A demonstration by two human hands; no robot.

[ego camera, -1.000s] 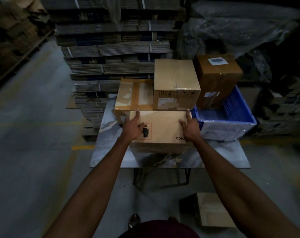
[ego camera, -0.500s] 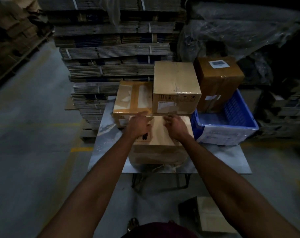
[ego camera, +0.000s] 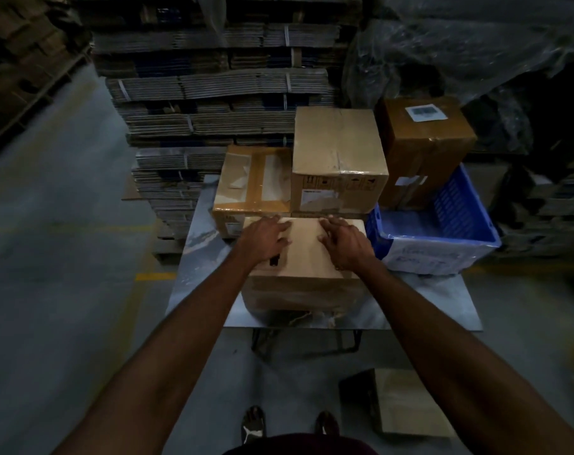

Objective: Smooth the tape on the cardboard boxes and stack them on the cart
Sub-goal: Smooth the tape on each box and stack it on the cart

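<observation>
Head view: both hands [ego camera: 267,239] flat atop box [ego camera: 303,257].

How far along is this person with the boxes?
Three sealed boxes already stand behind: a taped box, a taller box and a labelled brown box. In hand: the left hand and right hand lie flat on the front box. Left: stacking it, and perhaps the box on the floor.
</observation>
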